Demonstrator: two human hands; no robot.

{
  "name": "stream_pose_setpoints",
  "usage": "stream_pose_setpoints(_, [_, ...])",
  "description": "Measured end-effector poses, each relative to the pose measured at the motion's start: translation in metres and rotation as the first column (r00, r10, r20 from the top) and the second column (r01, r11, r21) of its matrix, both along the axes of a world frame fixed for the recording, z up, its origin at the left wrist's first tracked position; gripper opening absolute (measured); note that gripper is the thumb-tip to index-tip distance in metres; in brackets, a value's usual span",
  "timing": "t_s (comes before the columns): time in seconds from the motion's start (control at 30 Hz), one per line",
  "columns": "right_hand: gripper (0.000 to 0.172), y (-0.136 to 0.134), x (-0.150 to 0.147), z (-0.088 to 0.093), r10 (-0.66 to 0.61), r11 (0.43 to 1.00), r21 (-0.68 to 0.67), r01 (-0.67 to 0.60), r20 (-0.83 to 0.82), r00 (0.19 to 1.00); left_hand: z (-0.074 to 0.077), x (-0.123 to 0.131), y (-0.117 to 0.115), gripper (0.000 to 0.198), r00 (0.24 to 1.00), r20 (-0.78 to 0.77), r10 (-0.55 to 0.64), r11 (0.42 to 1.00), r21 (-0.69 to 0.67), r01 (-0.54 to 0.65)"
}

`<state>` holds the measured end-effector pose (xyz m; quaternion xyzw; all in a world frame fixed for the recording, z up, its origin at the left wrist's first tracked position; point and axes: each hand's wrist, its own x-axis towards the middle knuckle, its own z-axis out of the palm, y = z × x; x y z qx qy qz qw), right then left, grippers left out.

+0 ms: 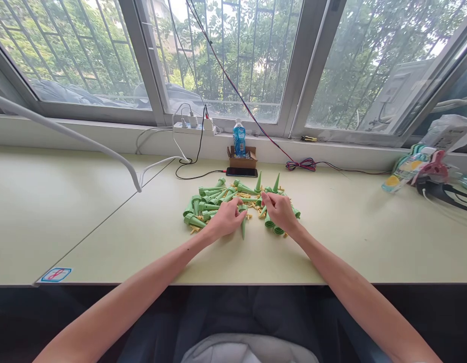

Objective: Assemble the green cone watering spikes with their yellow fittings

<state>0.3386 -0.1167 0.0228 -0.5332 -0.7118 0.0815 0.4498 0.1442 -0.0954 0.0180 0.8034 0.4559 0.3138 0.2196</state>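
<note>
My left hand [228, 218] is closed around a green plastic watering spike [243, 229], whose pointed end is turned toward me. My right hand [279, 210] is closed too, its thumb and forefinger pinched together above the heap; whatever is between them is hidden. Many more green spikes [209, 201] lie heaped left of and behind my left hand, mixed with small yellow T-shaped pieces [249, 217]. Two spikes stand point-up behind my hands, one of them a green cone [276, 182]. Several others lie under and beside my right hand, one with its open end [278, 230] facing me.
Behind the heap lie a black phone [241, 172] and a small cardboard box [243, 160] with a blue bottle [239, 138]. A white power strip [193, 126] rests on the sill. A coiled cable [301, 164] and a white lamp arm [85, 136] are also near.
</note>
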Motion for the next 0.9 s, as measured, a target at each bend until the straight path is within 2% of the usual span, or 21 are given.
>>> stream_pose_setpoints(0.13, [0.049,0.001,0.001,-0.001,-0.023,1.000,0.007,0.023,0.031,0.999,0.008,-0.002,-0.001,0.028,0.998,0.055,0.024,0.999,0.033,-0.026])
stream_pose_setpoints(0.33, [0.031,0.001,0.002,-0.003,0.006,1.000,-0.008,-0.006,0.096,0.995,0.016,-0.001,-0.003,0.017,0.990,0.120,0.074,0.978,0.187,-0.096])
stream_pose_setpoints(0.67, [0.018,-0.001,0.001,-0.003,0.057,0.994,-0.108,-0.025,0.298,0.953,0.017,0.002,-0.008,0.014,0.992,0.124,0.032,0.976,0.210,-0.058])
stream_pose_setpoints(0.9, [0.014,-0.001,0.001,-0.006,0.004,0.986,-0.153,0.066,0.416,0.909,0.015,0.003,-0.007,0.011,0.993,0.120,0.021,0.974,0.221,-0.047])
